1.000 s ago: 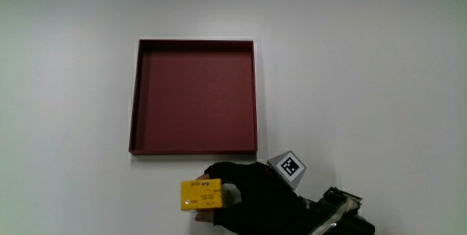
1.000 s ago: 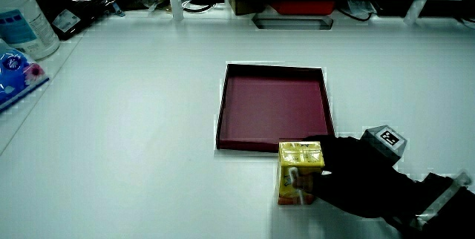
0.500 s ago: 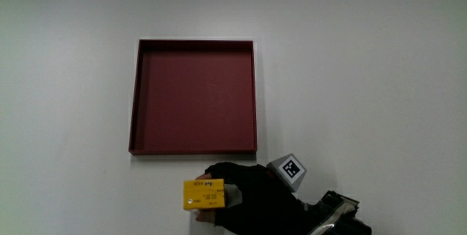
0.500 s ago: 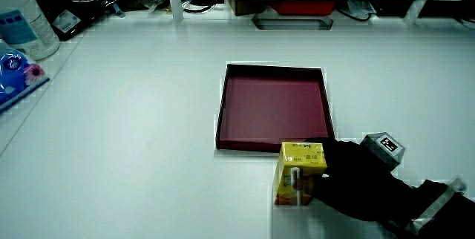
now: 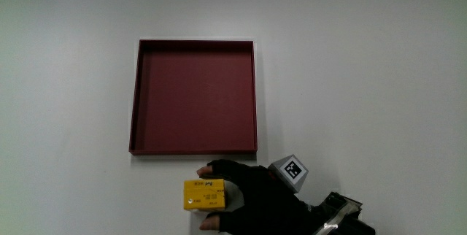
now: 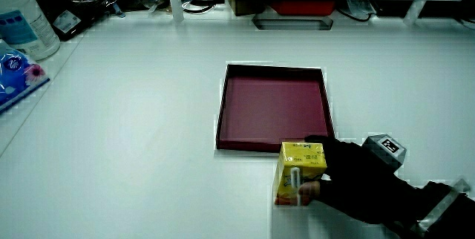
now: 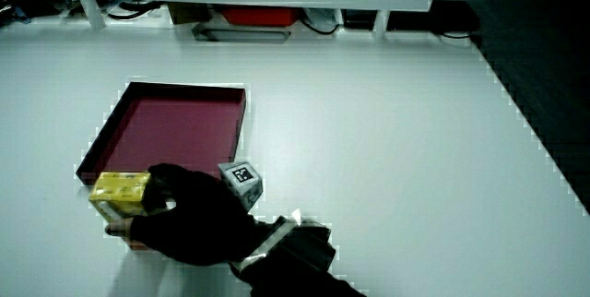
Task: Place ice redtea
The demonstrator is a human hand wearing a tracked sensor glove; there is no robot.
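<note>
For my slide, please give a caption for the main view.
Black gloved hand grasps a yellow rectangular drink carton on the white table, just outside the empty dark red square tray.

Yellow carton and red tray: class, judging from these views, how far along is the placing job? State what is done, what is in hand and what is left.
Done: the yellow carton stands upright on the table, just outside the red tray's edge nearest the person. In hand: the hand is beside the carton with its fingers around it, also seen in a side view. Left: letting go. The tray holds nothing.
</note>
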